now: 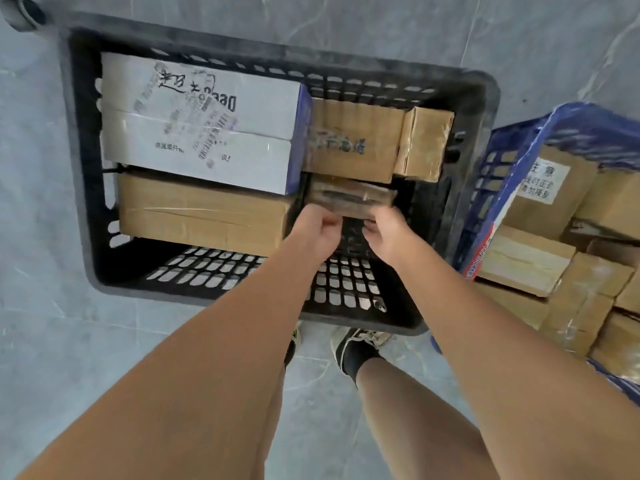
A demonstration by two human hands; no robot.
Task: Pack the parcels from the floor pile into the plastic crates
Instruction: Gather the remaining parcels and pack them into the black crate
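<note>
**Q:** Where is the parcel, and how do I hold it?

**A:** The small brown parcel (pixel 351 199) is inside the black crate (pixel 481 109), directly ahead of both my hands. My left hand (pixel 317 230) and right hand (pixel 388 233) each grip its near edge, fingers curled. Its long axis runs left to right, and both hands are equally near.

**Q:** What room is there?

**A:** The large brown box (pixel 204 213) lies just to the left, the taped carton (pixel 353 140) just beyond. Bare crate floor shows below and to the right, toward the right wall; I judge that the seat.
</note>
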